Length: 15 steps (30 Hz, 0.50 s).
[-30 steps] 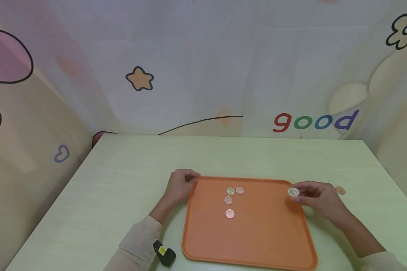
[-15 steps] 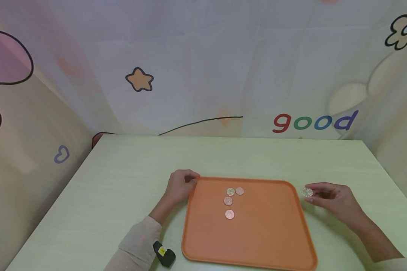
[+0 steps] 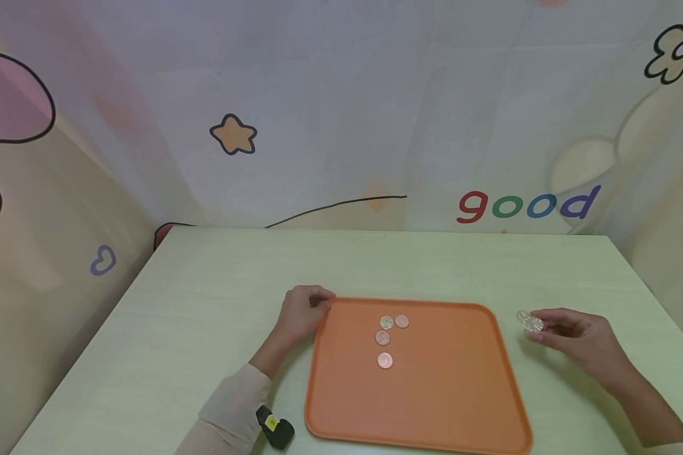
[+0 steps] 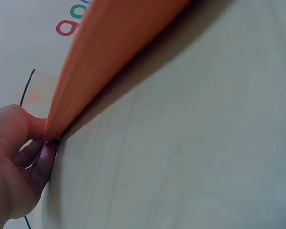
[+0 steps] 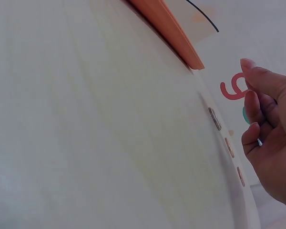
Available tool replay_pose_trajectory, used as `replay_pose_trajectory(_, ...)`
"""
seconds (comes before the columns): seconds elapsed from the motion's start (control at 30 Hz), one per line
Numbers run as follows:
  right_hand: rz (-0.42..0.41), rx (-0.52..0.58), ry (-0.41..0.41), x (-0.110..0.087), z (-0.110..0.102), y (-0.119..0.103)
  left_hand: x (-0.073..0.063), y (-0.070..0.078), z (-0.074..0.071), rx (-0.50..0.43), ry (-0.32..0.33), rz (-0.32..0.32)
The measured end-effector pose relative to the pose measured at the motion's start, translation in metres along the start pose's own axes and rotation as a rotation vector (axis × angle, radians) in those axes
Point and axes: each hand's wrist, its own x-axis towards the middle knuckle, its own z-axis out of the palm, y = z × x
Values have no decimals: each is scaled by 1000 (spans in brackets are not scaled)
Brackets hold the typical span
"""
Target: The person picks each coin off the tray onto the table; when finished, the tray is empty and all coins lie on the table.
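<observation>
In the head view my left hand (image 3: 304, 312) grips the far left corner of an orange tray (image 3: 449, 385); the left wrist view shows thumb and fingers pinching that rim. My right hand (image 3: 580, 338), just right of the tray, pinches a silvery coin (image 3: 533, 324) between thumb and fingertips. Behind it, partly overlapped, is another pale coin (image 3: 522, 315). Several coins lie on the tray: a silvery coin (image 3: 386, 322), a pinkish coin (image 3: 401, 321) beside it, and more towards me. The right wrist view shows a silvery coin (image 5: 214, 118) and two copper-coloured coins (image 5: 229, 147) on the table.
The pale wooden table (image 3: 176, 335) surrounds the tray. A printed cloth (image 3: 341, 114) with a star and the word "good" stands behind the table and along its sides. A black device (image 3: 276, 428) with a yellow label sits at the left sleeve.
My right hand has moved right with the silvery coin, from over the tray's right edge to beside the tray. A copper coin seen right of it earlier is now hidden. The left hand stays put.
</observation>
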Motion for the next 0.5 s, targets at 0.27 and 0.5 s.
replay_pose_trajectory(0.27,47,-10,29,-3,-12,8,0,0,0,-6,7,3)
replay_pose_trajectory(0.5,71,-104,51,-7,-21,14,0,1,0,-3,8,0)
